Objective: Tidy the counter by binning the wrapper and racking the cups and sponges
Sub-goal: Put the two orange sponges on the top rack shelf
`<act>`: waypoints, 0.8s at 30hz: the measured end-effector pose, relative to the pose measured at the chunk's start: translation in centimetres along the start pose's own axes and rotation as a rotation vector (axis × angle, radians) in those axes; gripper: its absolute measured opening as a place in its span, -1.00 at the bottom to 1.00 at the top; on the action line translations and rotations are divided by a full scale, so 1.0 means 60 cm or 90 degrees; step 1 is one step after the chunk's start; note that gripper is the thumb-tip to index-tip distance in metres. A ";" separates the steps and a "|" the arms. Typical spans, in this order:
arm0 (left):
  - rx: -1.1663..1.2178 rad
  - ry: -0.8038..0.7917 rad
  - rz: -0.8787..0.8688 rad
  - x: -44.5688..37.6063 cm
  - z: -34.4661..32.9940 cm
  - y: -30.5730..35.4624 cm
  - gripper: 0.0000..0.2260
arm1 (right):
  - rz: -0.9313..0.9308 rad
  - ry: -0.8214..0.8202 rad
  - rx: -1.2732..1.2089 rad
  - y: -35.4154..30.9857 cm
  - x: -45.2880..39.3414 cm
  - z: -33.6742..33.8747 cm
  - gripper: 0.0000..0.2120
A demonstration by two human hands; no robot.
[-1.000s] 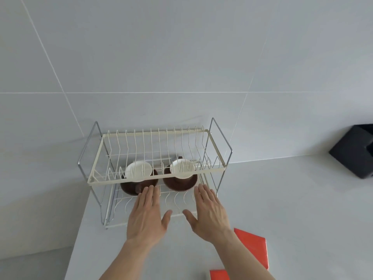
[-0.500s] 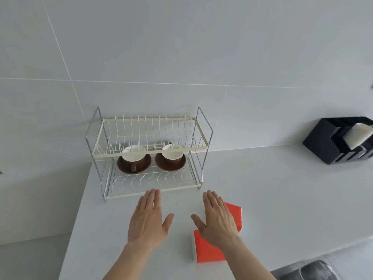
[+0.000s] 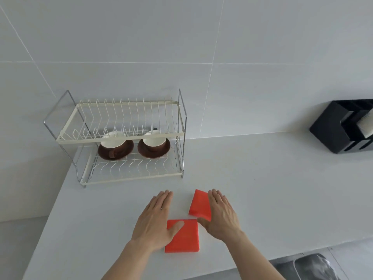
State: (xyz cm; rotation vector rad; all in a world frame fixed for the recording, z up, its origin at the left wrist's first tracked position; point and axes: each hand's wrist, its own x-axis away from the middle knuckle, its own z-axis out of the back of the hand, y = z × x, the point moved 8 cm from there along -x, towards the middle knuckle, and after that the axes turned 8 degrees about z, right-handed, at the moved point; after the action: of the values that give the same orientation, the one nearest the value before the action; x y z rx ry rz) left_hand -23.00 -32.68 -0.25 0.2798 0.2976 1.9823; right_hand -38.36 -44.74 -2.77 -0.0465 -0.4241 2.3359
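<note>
Two orange-red sponges lie on the white counter in front of me: a near sponge (image 3: 186, 237) and a far sponge (image 3: 198, 203). My left hand (image 3: 155, 221) hovers flat and open, its thumb over the near sponge's left corner. My right hand (image 3: 221, 215) is flat and open too, covering the far sponge's right edge. The two-tier wire rack (image 3: 129, 138) stands at the back left. On its lower shelf sit a left cup (image 3: 113, 141) and a right cup (image 3: 153, 141), white inside and brown outside, each on a brown saucer.
A black holder (image 3: 339, 128) with a white item in it stands against the wall at the far right. The counter's front edge runs below my arms, with a grey bin-like object (image 3: 310, 267) under it at the lower right.
My view and both hands have pulled back from the rack toward the sponges. The two sponges, partly hidden before, now both show, with my hands spread over them.
</note>
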 end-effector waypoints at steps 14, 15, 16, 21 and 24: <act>-0.040 -0.192 0.025 0.010 -0.090 0.034 0.10 | 0.096 -0.104 0.002 0.046 -0.051 -0.046 0.09; -0.045 -0.199 0.030 0.010 -0.095 0.031 0.10 | 0.097 -0.101 0.000 0.044 -0.052 -0.047 0.08; -0.049 -0.203 0.033 0.010 -0.100 0.028 0.10 | 0.095 -0.096 -0.002 0.043 -0.054 -0.047 0.06; -0.055 -0.198 0.032 0.001 -0.109 0.028 0.04 | 0.087 -0.078 0.010 0.047 -0.063 -0.047 0.04; -0.044 -0.196 0.036 -0.001 -0.114 0.025 0.01 | 0.085 -0.090 0.017 0.051 -0.069 -0.052 0.05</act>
State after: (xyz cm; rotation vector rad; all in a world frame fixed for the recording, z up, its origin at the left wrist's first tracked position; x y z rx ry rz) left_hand -26.47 -33.91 -6.21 0.5462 0.0244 1.9659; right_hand -36.95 -48.71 -7.05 0.1064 -0.4711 2.4856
